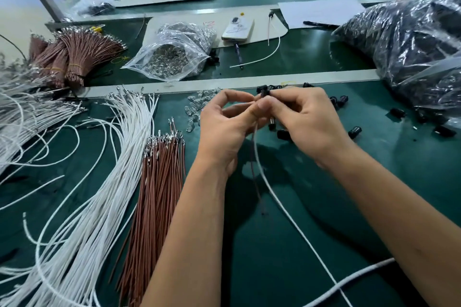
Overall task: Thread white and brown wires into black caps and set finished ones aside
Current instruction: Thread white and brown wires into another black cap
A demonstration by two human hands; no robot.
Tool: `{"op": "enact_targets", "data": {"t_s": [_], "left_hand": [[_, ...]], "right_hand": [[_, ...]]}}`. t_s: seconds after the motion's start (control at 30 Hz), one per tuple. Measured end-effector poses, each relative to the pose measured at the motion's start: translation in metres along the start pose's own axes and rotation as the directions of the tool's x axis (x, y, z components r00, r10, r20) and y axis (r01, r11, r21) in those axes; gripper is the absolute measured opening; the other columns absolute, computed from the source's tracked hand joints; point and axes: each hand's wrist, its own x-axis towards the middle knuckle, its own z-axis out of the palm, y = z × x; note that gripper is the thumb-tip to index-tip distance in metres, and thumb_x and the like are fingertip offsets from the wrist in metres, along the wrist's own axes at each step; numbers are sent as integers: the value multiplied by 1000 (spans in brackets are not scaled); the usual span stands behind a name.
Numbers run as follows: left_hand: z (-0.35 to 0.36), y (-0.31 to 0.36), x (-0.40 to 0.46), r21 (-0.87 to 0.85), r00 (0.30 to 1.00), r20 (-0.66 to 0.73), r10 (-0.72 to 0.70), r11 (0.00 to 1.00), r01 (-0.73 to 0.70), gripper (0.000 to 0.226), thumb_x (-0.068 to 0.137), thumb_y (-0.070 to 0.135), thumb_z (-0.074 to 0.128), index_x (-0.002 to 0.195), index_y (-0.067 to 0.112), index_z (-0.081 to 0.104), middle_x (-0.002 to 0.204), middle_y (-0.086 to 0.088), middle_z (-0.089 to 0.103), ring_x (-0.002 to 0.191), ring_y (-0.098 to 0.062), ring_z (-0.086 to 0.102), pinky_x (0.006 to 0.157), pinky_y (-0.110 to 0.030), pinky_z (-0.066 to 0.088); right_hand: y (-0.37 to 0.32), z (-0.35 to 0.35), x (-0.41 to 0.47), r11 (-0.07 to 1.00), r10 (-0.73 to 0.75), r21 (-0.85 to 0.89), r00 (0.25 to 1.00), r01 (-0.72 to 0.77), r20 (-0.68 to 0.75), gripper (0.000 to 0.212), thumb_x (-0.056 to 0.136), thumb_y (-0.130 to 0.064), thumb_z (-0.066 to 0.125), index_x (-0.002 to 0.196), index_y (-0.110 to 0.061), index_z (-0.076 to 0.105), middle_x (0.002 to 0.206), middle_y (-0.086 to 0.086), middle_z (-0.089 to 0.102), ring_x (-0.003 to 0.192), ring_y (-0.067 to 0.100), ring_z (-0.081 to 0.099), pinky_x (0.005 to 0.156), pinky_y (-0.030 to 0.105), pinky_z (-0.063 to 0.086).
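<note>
Both my hands meet above the green table [287, 207]. My right hand [304, 122] pinches a black cap [264, 92] between thumb and fingers. My left hand [224, 127] pinches the wires just below the cap. A white wire [294, 224] and a thin brown wire [257, 182] hang down from the cap toward me. Loose white wires [119, 157] fan across the left of the table. A bundle of brown wires [159, 182] with metal tips lies beside them. Several loose black caps [354, 131] are scattered to the right of my hands.
A clear bag of small metal parts [172, 55] lies behind, with tied brown wire bundles [72, 55] at far left. A large bag of black caps [409, 42] fills the right. A phone [238, 28] and a finished wired cap [270, 16] rest at the back. Small clear bulbs [197, 107] lie near my left hand.
</note>
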Motion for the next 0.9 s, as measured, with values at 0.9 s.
{"op": "enact_targets", "data": {"t_s": [0.9], "left_hand": [[13, -23, 2, 74, 994, 72, 79, 994, -84, 12, 94, -3, 62, 99, 4, 70, 87, -11, 77, 64, -14, 64, 62, -20, 53]], "right_hand": [[12, -31, 10, 968, 80, 249, 987, -43, -140, 14, 101, -10, 64, 88, -11, 68, 68, -4, 64, 56, 9, 52, 47, 22, 43]]}}
